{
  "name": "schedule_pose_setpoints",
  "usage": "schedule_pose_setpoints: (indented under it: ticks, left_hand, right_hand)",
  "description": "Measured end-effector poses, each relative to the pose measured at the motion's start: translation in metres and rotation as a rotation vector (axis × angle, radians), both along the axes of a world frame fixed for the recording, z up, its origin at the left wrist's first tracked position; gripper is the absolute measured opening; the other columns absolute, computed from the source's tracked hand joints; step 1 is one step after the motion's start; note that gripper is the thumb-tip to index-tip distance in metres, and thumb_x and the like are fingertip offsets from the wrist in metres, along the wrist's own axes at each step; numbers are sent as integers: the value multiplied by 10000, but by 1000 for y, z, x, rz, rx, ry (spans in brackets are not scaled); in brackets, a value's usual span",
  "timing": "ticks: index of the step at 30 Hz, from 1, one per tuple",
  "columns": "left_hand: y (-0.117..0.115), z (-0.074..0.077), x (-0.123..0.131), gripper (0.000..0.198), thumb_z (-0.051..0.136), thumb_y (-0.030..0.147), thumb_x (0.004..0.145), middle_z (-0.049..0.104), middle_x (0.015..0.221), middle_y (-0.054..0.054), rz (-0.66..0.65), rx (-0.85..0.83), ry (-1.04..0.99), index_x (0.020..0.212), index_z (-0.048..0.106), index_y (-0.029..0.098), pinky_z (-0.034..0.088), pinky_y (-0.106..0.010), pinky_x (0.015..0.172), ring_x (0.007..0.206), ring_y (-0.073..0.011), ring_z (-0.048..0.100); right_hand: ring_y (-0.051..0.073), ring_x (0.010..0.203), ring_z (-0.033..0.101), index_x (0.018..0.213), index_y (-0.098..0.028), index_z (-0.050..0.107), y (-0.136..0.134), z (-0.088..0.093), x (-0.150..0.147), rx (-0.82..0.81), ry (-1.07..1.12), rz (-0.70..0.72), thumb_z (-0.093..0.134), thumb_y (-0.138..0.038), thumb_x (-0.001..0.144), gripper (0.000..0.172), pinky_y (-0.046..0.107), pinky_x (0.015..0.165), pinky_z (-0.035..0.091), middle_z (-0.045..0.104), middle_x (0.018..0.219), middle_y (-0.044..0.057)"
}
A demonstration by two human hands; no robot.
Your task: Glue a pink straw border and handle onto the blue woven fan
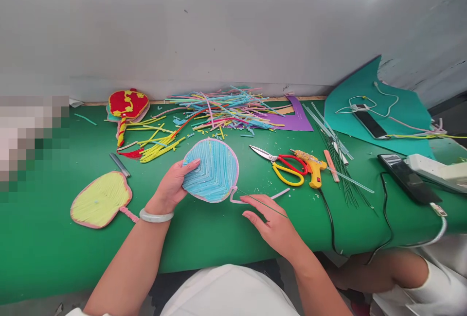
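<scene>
My left hand (174, 184), a pale bangle on its wrist, is closed on the left edge of a round blue fan (210, 170). Rows of blue pipe cleaner cover the fan's face, and a pink rim borders it. A thin green wire (260, 201) runs from the fan's lower right edge across my right hand (270, 221). A pink pipe cleaner (235, 201) bends round at the wire's base and passes behind my right fingers, its free end (282, 193) sticking out beyond. My right fingers hold this pipe cleaner, with the thumb a little apart.
Left lies a yellow-green fan (100, 201); behind it, a red fan (128, 103). Pipe cleaners (219, 109) are heaped at the back. Scissors (279, 163), a glue gun (312, 165), green wires (345, 184) and phones (406, 177) lie right. A person's leg (386, 272) is at lower right.
</scene>
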State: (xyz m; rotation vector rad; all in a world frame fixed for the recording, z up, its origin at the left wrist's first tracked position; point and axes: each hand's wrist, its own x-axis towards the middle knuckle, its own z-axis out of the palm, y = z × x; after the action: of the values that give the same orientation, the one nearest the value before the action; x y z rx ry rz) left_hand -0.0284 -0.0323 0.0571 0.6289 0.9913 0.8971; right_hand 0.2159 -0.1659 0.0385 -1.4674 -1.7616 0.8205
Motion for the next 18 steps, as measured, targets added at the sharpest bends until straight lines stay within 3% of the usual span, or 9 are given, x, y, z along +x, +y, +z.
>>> schedule_pose_setpoints:
  ticks: [3,6,12,15,18]
  left_hand:
    - [-1,1,1,304,803,288,734,768,955,-100,14,7,8,979,730,124,618,-319,687,794,-234,730]
    - [-3,3,1,296,800,273,739,767,959,-106,18,12,14,982,728,120,617,-320,692,793,-233,731]
    - [-4,5,1,254,802,256,726,769,902,-113,31,14,24,923,727,114,611,-321,664,754,-235,730]
    - [-2,5,-1,258,805,261,722,768,900,-110,41,22,37,919,722,117,611,-323,672,752,-231,728]
    - [-1,3,-2,292,818,281,715,768,913,-108,38,36,52,941,724,122,612,-327,684,757,-229,727]
  right_hand:
    - [238,1190,621,1346,-298,572,0,-5,-9,-135,137,-79,591,-468,928,452,396,957,538,679,1267,58]
    - [245,1189,632,1376,-292,518,4,-9,-15,-236,364,-94,610,-511,907,526,412,968,537,681,1261,77]
    - [284,1178,642,1336,-298,542,9,-15,-13,-200,823,30,624,-644,837,612,499,1056,470,659,1292,89]
    - [279,1081,687,1201,-258,643,5,-14,-5,-163,869,-86,564,-640,880,505,491,1007,499,713,1172,93]
    - [212,801,715,956,-214,713,-1,-10,4,-176,726,-269,619,-538,888,345,384,813,568,744,856,58]
